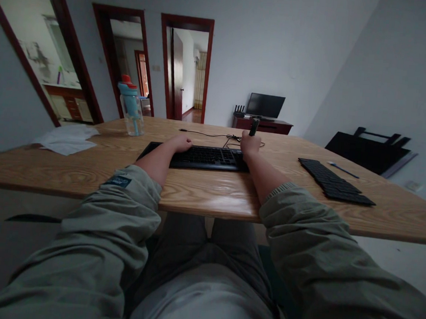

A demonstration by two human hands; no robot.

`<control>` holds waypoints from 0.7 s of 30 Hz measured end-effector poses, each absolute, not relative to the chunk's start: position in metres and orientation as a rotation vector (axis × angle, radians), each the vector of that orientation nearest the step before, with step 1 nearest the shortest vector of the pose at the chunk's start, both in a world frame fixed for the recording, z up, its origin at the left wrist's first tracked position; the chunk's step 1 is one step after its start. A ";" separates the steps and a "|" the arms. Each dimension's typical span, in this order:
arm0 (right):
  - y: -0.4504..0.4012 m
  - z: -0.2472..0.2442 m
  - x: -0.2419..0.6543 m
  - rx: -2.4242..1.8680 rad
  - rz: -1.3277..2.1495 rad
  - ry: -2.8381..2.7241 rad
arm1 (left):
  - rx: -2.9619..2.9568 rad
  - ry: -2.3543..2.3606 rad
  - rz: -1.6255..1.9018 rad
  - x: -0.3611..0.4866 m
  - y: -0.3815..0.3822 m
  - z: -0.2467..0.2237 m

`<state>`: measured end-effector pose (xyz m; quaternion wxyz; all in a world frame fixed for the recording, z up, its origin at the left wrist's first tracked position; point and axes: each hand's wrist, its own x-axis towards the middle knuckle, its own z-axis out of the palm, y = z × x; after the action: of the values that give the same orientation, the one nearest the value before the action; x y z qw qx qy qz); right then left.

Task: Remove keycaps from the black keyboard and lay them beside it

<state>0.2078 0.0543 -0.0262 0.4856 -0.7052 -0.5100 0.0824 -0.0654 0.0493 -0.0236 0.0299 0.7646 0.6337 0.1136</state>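
Observation:
A black keyboard (209, 158) lies on the wooden table in front of me, its cable bunched behind it. My left hand (181, 143) rests on the keyboard's upper left part with the fingers curled; whether anything is under them is hidden. Upright in the fist of my right hand (250, 145) is a black stick-like tool (254, 127), held over the keyboard's right end. Its lower end is hidden by the hand.
The table (210, 193) also bears white tissues (67, 138) and a blue bottle with a red lid (130, 106) at left. At right lie black keyboard-like strips (329, 181) and a thin blue brush (345, 170). A monitor (265, 106) stands beyond.

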 end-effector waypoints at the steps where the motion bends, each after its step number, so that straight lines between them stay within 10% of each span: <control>1: 0.053 -0.026 0.206 -1.704 0.208 -1.226 | 2.358 1.952 0.355 -0.066 0.049 -0.024; 21: 0.048 -0.024 0.195 -1.687 0.207 -1.263 | 2.362 1.965 0.330 -0.067 0.051 -0.026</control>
<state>0.1954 0.0476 -0.0243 0.4897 -0.6946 -0.5200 0.0854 -0.0667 0.0508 -0.0263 0.0255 0.7641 0.6357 0.1069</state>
